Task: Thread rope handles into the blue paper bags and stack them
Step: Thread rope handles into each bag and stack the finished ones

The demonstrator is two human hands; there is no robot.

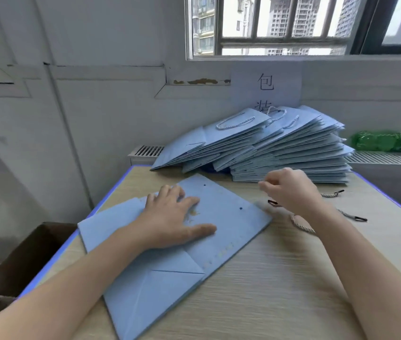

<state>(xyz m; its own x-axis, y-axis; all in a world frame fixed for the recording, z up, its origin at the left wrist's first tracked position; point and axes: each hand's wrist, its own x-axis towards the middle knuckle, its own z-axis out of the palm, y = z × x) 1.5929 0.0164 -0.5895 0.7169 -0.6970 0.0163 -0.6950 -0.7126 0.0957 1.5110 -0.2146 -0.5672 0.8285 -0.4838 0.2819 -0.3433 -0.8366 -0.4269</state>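
On the wooden table (255,278), a flat blue paper bag (170,266) lies at centre. Left hand (170,217) presses it, fingers spread and straight. Right hand (290,190), at 2 o'clock from the bag, has fingers curled; whether it pinches anything, cannot tell. Rope handles (351,215) lie beside it. Stack of finished bags (280,148) sits at 12 o'clock.
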